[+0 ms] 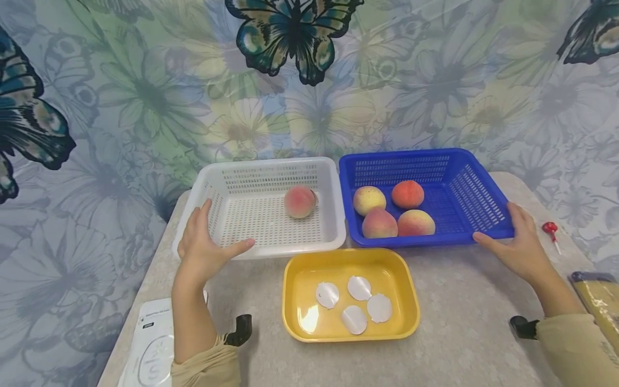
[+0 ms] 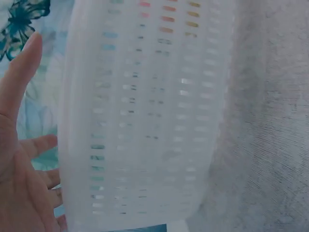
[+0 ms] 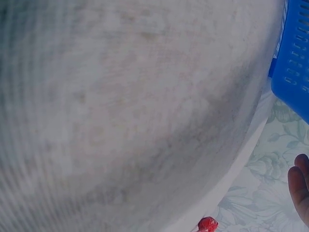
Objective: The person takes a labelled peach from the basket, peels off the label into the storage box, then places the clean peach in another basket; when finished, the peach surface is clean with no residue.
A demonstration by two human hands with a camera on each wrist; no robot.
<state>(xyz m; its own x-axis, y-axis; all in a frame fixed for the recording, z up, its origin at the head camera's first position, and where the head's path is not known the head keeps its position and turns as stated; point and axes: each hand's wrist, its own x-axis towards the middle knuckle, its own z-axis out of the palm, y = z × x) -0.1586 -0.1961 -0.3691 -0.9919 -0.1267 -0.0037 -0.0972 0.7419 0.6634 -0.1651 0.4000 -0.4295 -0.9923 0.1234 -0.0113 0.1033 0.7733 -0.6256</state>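
Observation:
A white basket (image 1: 271, 252) stands at the back left with one peach (image 1: 299, 202) in it. Beside it, a blue basket (image 1: 456, 199) holds several peaches (image 1: 380, 222) in its left half. My left hand (image 1: 200, 247) is at the white basket's front left corner, fingers along the left side and thumb spread over the front rim. At the blue basket's front right corner is my right hand (image 1: 519, 250), its thumb by the front rim and its fingers by the right side. In the right wrist view only some fingertips (image 3: 298, 186) show, apart from the visible part of the blue basket.
In front of the baskets sits a yellow tray (image 1: 350, 339) with several white round discs (image 1: 359, 288). A red lollipop (image 1: 549, 228) and a yellowish packet (image 1: 599, 301) lie at the right. Under my left forearm is a white box (image 1: 153, 344). A butterfly-print cloth (image 1: 309, 118) hangs behind.

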